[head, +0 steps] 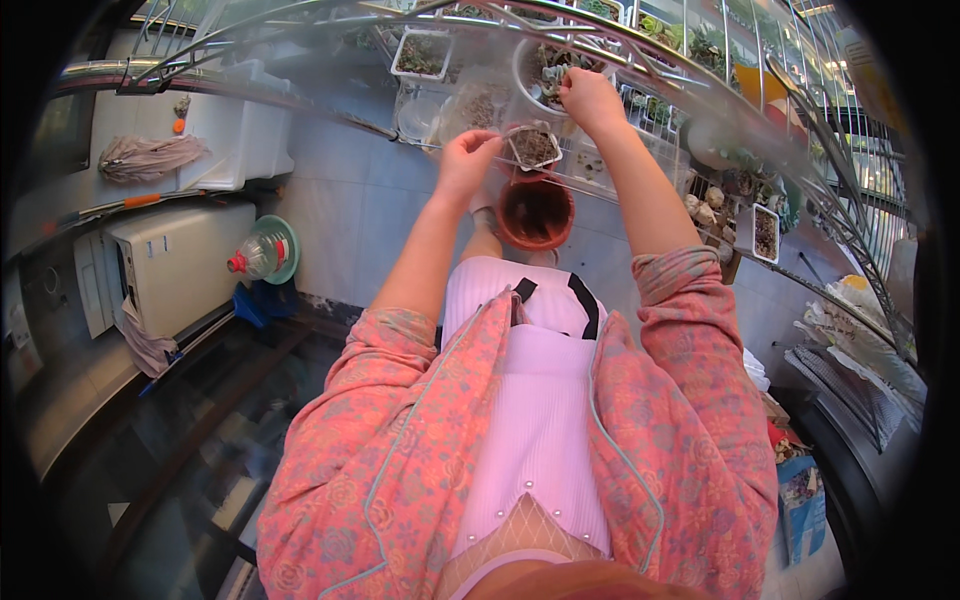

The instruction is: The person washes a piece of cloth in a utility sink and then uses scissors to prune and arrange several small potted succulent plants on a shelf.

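My right hand [594, 101] reaches over the round white pot [523, 73], its curled fingertips at the succulents [555, 77] growing in it. Whether it pinches a plant part is hidden by the hand. Just left of a small white square pot [534, 146] filled with dry brown soil, my left hand [469, 161] is held with thumb and fingers close together. Its fingertips are near that pot's rim, but I cannot tell whether they touch or hold anything. Below the square pot stands a reddish-brown plastic pot [535, 214], with dark material inside.
Wire shelving [705, 52] curves across the top. Another square planter [421, 54] stands at upper left, and a small white pot [765, 234] sits at right. A clear bottle [259, 255] with a red cap lies by a green basin [289, 232]. Plastic bags [855, 330] lie right.
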Available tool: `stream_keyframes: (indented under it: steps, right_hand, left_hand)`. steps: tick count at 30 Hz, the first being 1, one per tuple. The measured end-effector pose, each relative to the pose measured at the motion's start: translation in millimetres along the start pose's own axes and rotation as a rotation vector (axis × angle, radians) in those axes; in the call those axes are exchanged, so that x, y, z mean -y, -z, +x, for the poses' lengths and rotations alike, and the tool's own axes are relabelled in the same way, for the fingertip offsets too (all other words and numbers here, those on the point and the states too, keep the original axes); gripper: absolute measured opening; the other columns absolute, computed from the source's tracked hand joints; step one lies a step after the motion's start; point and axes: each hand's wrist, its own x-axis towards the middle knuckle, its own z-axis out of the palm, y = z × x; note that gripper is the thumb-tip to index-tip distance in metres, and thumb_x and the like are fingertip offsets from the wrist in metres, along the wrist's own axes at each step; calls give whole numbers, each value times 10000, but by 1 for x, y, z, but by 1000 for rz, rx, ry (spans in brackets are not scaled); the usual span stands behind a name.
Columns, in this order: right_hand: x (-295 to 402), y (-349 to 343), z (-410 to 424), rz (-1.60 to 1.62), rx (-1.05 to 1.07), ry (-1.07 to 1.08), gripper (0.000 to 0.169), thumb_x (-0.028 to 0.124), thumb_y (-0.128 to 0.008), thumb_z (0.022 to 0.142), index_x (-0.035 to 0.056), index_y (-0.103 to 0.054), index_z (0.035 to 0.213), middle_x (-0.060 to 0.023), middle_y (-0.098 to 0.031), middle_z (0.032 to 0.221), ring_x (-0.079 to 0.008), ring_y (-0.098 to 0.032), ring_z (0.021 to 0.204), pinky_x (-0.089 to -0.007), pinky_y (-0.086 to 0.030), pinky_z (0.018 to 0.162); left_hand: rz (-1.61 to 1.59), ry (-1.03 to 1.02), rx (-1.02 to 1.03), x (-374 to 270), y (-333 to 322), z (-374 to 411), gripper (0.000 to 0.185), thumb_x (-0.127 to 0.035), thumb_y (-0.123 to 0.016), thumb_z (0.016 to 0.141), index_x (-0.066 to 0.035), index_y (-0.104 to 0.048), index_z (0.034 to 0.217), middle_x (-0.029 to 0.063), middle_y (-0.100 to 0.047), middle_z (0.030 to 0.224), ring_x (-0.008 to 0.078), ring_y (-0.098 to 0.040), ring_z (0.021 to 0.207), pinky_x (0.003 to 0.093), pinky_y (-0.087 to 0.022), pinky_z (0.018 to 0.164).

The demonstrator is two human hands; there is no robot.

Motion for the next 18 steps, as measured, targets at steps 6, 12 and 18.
stream_keyframes:
  steps: [6,12,18]
  right_hand:
    - [-3,5,8,-27,237,-133,261,274,-678,670,29,-667,760,-136,-639,678,-267,-633,660,-369,-501,634]
    - [19,11,10,-121,330,-297,407,304,-711,653,26,-656,945,-145,-641,994,-282,-622,921,-383,-503,783]
    - [23,14,11,-151,362,-319,381,254,-677,683,78,-638,1018,-127,-625,1064,-271,-607,979,-366,-496,807]
  left_hand:
    - [-16,34,-3,9,-9,-6,176,-194,-653,808,-66,-634,928,-52,-565,706,14,-394,523,173,-299,450]
    - [174,82,12,43,-25,-14,197,-138,-633,787,5,-639,921,59,-655,860,122,-595,781,243,-462,710]
    - [276,73,62,101,-37,-25,154,-111,-634,781,-1,-641,888,51,-649,822,104,-584,738,245,-468,666]
